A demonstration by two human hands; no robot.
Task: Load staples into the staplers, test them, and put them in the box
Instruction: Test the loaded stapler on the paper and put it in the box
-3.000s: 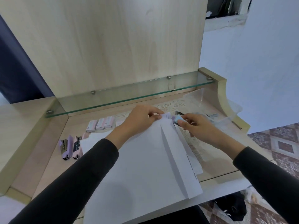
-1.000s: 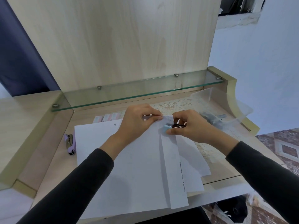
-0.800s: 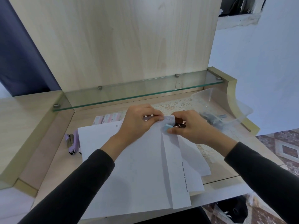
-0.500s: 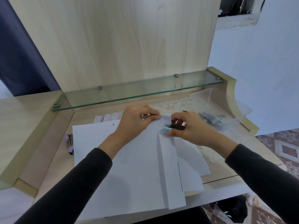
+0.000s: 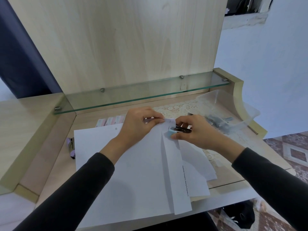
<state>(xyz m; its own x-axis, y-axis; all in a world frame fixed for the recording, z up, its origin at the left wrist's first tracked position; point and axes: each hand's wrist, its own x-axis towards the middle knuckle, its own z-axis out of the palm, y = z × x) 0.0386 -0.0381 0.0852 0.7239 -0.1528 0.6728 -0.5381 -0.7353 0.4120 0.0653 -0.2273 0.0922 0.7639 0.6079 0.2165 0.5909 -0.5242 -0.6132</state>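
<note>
Your L hand point(image 5: 138, 125) pinches white paper sheets point(image 5: 133, 172) at top corner. R hand point(image 5: 195, 134) fingers curl round small pale-blue stapler point(image 5: 175, 131) there, near far edge of light wooden desk point(image 5: 55, 147). Same as 0.5 s ago.

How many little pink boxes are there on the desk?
3 pink boxes, side by side just behind the paper: the left box, the middle box, and the right box beside the left hand. More may be hidden under that hand.

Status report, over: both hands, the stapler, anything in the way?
Left hand pinches top corner of white paper sheets. Right hand grips small light-blue stapler at that corner. Nothing blocks the clear plastic box at right.
</note>
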